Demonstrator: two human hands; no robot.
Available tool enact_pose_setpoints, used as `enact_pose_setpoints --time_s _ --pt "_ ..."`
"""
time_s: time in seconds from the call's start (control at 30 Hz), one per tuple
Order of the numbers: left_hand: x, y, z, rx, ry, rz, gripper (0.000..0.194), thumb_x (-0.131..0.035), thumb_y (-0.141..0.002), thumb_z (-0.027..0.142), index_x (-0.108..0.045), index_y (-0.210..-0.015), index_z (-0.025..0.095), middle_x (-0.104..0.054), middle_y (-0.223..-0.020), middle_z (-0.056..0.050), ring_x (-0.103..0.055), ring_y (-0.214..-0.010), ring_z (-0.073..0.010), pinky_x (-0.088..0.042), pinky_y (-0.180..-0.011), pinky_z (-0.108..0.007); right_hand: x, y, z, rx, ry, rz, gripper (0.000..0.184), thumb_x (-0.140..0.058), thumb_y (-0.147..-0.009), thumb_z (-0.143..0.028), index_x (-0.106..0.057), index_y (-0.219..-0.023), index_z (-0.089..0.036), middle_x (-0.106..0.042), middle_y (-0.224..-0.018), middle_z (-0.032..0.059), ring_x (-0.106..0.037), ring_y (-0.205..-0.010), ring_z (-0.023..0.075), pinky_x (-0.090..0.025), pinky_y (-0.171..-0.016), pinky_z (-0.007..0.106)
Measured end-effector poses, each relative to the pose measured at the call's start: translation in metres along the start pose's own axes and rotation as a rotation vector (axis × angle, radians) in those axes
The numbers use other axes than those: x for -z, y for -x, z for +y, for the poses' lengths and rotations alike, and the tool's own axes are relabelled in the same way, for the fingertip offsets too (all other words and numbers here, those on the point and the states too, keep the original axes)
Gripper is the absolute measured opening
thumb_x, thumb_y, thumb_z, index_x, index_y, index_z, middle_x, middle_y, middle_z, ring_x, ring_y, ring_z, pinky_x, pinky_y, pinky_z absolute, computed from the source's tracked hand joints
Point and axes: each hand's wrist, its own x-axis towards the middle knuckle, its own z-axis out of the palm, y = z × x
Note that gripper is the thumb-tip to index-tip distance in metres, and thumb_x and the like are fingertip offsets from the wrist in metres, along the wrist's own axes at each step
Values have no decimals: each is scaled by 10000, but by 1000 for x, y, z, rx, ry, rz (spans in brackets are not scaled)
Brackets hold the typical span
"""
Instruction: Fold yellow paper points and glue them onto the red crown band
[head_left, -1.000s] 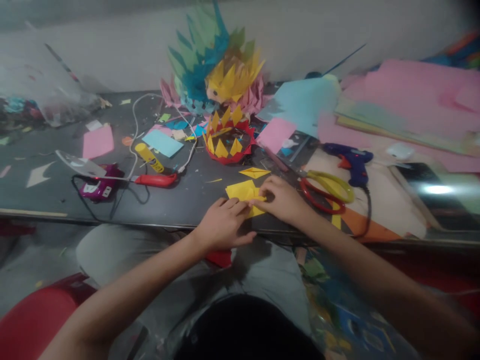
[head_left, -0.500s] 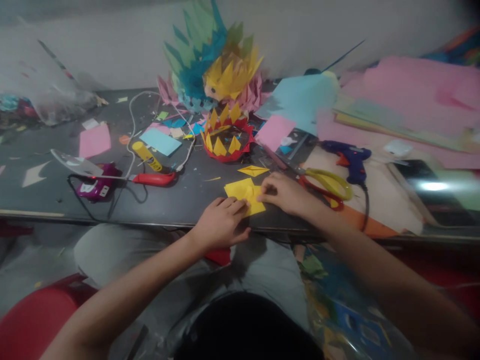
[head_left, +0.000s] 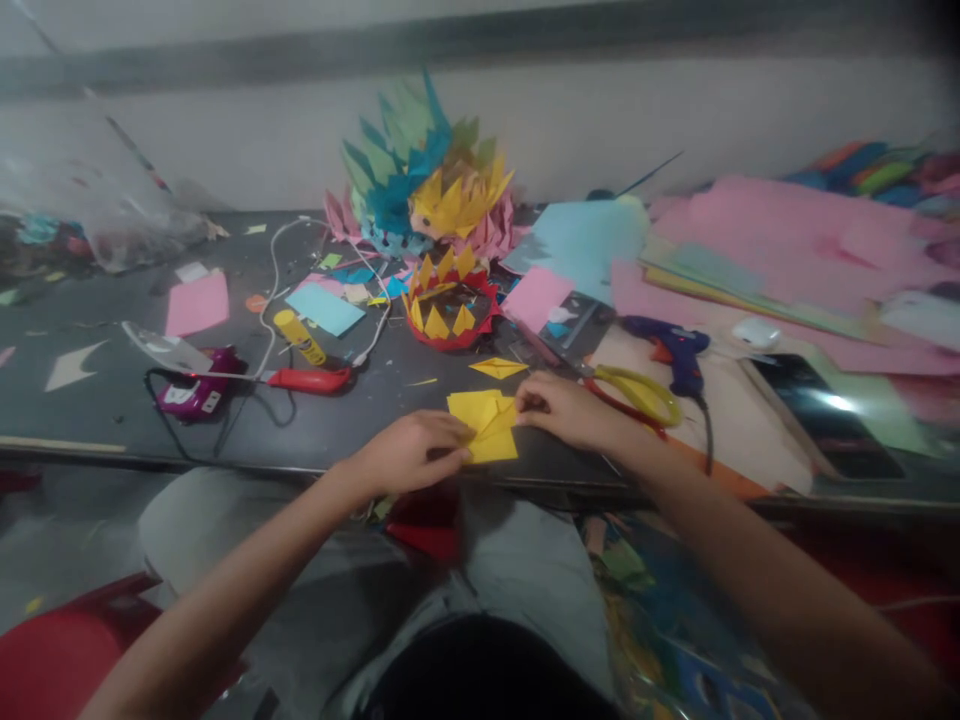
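Observation:
Yellow paper (head_left: pixel 491 440), partly folded, lies at the table's front edge between my two hands. My left hand (head_left: pixel 416 448) holds its left side, fingers together. From the right, my right hand (head_left: pixel 559 405) pinches a folded corner that stands up a little. Just beyond the sheet rests a small folded yellow paper diamond (head_left: pixel 498 368). Farther back sits a red paper ring (head_left: pixel 450 337) set with yellow folded points. Behind that stands a spiky paper model (head_left: pixel 427 195) in blue, green, yellow and pink.
Scissors (head_left: pixel 637 393) with yellow and red handles and a blue glue gun (head_left: pixel 675 350) lie right of my right hand, near a phone (head_left: pixel 832 415). To the left are a glue stick (head_left: pixel 300 338), a red-handled tool (head_left: pixel 311 379) and a purple socket box (head_left: pixel 199 385).
The view has tilted upward, showing more wall. My left hand has slid left along the yellow paper, uncovering more of it. The right hand keeps to the paper's right corner.

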Motion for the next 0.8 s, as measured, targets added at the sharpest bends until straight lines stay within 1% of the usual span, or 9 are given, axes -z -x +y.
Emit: enact_pose_setpoints --time_s 0.1,0.17,0.27,0.33,0.4,0.5,0.6,0.7,0.8 --pt "-3 -16 -3 116 51 89 211 -446 -903 215 -641 -959 159 -682 -1035 -69 -626 -961 -157 -477 -872 -283 3 -2 0 0 9 -19 69 -653 -696 -189 -589 -718 -177 -538 -761 18 -529 -704 145 -416 -643 261" --pt "-8 -31 -4 156 -6 110 175 -484 -874 175 -624 -978 154 -665 -1041 -76 -611 -965 -174 -473 -871 -297 5 -3 0 -1 12 -30 74 -658 -692 -190 -593 -724 -175 -539 -752 15 -526 -692 142 -414 -633 259" --pt "-13 -52 -4 185 -167 49 218 -561 -813 158 -604 -1025 129 -637 -1073 -109 -574 -1004 -227 -451 -898 -356 7 -5 0 7 2 -48 86 -666 -684 -200 -594 -724 -173 -547 -744 14 -526 -674 141 -415 -621 261" --pt "-11 -65 -4 214 -189 -11 259 -612 -775 172 -606 -1029 126 -632 -1064 -118 -565 -1008 -249 -444 -892 -366 6 -5 1 2 -10 -37 112 -677 -672 -213 -592 -734 -174 -557 -742 14 -532 -671 144 -421 -619 264" --pt "-7 -76 -5 294 -107 -64 289 -674 -712 173 -620 -994 137 -644 -1002 -104 -582 -961 -254 -455 -835 -347 4 -3 1 -11 -21 3 156 -692 -658 -231 -593 -765 -175 -569 -743 15 -541 -676 150 -433 -620 271" --pt "0 -88 -9 434 66 -98 292 -740 -594 129 -637 -866 147 -646 -794 -41 -609 -783 -222 -456 -694 -292 -1 1 1 -32 -38 84 186 -678 -671 -258 -604 -821 -175 -592 -779 32 -554 -686 160 -450 -628 288" --pt "0 -93 -14 464 147 -79 157 -719 -631 166 -606 -738 149 -594 -662 11 -578 -657 -154 -430 -597 -237 -7 6 1 -114 -130 198 215 -634 -713 -310 -611 -880 -176 -621 -817 50 -561 -663 158 -464 -624 305" --pt "-8 -87 -13 522 347 52 154 -661 -722 237 -546 -743 137 -547 -645 29 -541 -585 -102 -424 -539 -205 -14 12 -2 -197 -416 303 316 -631 -710 -365 -590 -956 -169 -655 -878 70 -603 -712 169 -496 -668 319" --pt "-18 -77 -5 563 737 272 251 -707 -681 258 -497 -754 140 -530 -695 35 -532 -590 -79 -452 -560 -206 -16 14 -9 -183 -676 306 327 -631 -707 -379 -599 -948 -161 -684 -933 85 -638 -831 199 -503 -757 342"
